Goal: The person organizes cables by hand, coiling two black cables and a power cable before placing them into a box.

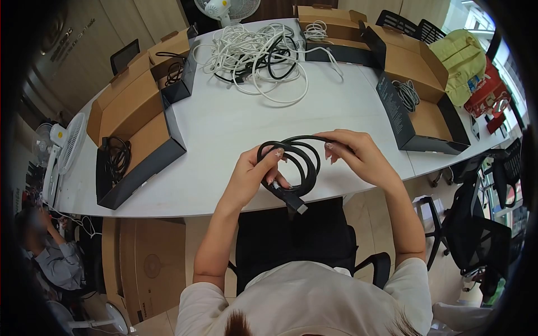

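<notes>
A black cable (307, 178), wound in several loops, hangs over the front edge of the white table. My left hand (262, 168) is closed round the left side of the loops, with a black plug (292, 200) hanging just below its fingers. My right hand (353, 152) pinches the strand that runs off the top of the coil to the right. Farther back on the table lies a large tangle of white cables (246, 47), with a few black cables (282, 59) among them.
Open cardboard boxes holding coiled cables stand left (140, 168), back left (182, 87), back right (336, 56) and right (428, 126). Beyond the table are a white fan (224, 10), a yellow bag (459, 61) and black chairs (482, 241). A person (59, 260) sits at lower left.
</notes>
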Motion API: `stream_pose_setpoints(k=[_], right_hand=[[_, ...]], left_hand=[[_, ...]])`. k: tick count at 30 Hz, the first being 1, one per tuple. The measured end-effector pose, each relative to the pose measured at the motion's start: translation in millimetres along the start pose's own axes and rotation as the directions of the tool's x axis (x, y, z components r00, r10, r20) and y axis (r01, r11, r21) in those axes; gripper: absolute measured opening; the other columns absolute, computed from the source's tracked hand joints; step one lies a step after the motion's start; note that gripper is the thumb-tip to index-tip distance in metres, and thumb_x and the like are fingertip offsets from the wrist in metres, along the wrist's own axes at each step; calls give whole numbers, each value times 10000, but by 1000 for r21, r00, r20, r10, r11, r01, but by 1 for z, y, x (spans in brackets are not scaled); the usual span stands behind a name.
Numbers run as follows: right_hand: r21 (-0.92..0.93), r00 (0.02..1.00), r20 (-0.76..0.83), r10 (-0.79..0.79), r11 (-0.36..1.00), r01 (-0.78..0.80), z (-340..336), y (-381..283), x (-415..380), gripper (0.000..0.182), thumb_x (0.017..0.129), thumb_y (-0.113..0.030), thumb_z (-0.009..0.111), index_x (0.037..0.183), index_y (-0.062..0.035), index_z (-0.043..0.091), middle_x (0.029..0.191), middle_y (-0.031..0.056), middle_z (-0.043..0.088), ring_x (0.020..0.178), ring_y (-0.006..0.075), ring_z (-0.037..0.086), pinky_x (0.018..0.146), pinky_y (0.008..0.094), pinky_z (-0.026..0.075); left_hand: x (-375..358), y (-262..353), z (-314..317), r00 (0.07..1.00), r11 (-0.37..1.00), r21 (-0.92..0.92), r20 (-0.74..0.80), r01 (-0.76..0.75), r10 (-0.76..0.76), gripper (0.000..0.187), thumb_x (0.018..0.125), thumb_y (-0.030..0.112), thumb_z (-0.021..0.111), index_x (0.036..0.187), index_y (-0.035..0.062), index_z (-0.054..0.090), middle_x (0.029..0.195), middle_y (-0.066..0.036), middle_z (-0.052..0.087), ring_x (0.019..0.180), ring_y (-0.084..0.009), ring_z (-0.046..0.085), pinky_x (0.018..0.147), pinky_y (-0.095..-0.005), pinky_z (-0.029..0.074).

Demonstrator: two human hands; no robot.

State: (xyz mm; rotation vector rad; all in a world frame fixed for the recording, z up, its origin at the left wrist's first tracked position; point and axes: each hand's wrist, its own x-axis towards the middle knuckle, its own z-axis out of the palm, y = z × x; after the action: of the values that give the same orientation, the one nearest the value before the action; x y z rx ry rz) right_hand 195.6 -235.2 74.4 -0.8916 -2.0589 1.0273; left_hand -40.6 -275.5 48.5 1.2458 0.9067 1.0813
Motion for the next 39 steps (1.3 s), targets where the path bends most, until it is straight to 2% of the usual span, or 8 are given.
stream_pose_setpoints(k=[5, 12, 20, 25, 28, 32, 33, 39], right_hand=[[269, 985, -46, 164, 952, -146, 4, -3, 1, 226, 877, -50, 505, 1060, 20, 618, 850, 39, 598, 677, 75, 522, 578, 204, 433], [432, 974, -175, 143, 900, -55, 23, -2, 12, 217, 867, -55, 537, 1050, -23, 648, 943, 46, 605, 751, 70, 510, 585, 198, 435], [598, 949, -251, 190, 802, -2, 46, 6, 13, 229, 901, -129, 522, 1041, 11, 639, 1062, 73, 596, 973, 126, 540, 845, 238, 422], [391, 995, -24, 93, 917, -77, 36, 0, 11, 780, 742, -560, 626, 1287, -33, 440, 1268, 107, 487, 1122, 219, 496, 959, 332, 381], [242, 987, -88, -131, 959, 149, 39, 10, 11, 800, 710, -505, 685, 1316, -58, 415, 1283, 123, 470, 1130, 232, 494, 955, 347, 384], [43, 991, -120, -57, 997, 63, 43, -12, 10, 734, 700, -244, 741, 1325, -58, 404, 1173, 141, 520, 1084, 226, 520, 927, 319, 395], [-55, 979, -151, -137, 990, 130, 43, -7, 11, 589, 765, -187, 686, 1280, -37, 441, 1037, 127, 537, 921, 229, 557, 784, 295, 444], [-180, 988, -63, -140, 975, 127, 41, -9, 13, 352, 842, -52, 551, 1188, -11, 497, 919, 134, 523, 807, 277, 547, 705, 343, 436]], left_hand=[[4, -3, 6, 1000, 1000, -9, 15, 22, -22, 238, 902, 235, 543, 896, -3, 549, 546, 13, 450, 574, -158, 633, 520, -223, 450], [10, -12, 11, 1000, 999, -24, 8, 26, -25, 223, 868, 171, 556, 958, -31, 584, 594, -5, 485, 599, -151, 595, 602, -273, 487], [11, -15, 17, 988, 989, -109, -125, -101, 87, 201, 833, 116, 607, 949, -47, 584, 641, -21, 524, 592, -112, 557, 594, -267, 523], [9, -10, 21, 974, 986, -123, -210, -111, 83, 188, 834, 152, 599, 900, -22, 576, 595, 5, 451, 555, -103, 512, 553, -249, 480], [8, -8, 24, 962, 987, -116, -262, -113, 80, 172, 836, 147, 600, 882, -17, 572, 589, 11, 449, 537, -100, 516, 542, -236, 464], [11, -13, 19, 947, 988, -22, -290, -154, 141, 164, 839, 135, 594, 883, -22, 583, 622, -4, 500, 551, -106, 555, 531, -229, 453], [10, -13, 18, 958, 991, -40, -265, -128, 113, 179, 836, 124, 596, 939, -21, 569, 657, -17, 527, 571, -109, 567, 543, -226, 459], [7, -5, 18, 981, 993, 13, -157, -115, 116, 635, 803, 27, 619, 1343, 81, 290, 961, -100, 613, 730, -143, 624, 694, -223, 507]])
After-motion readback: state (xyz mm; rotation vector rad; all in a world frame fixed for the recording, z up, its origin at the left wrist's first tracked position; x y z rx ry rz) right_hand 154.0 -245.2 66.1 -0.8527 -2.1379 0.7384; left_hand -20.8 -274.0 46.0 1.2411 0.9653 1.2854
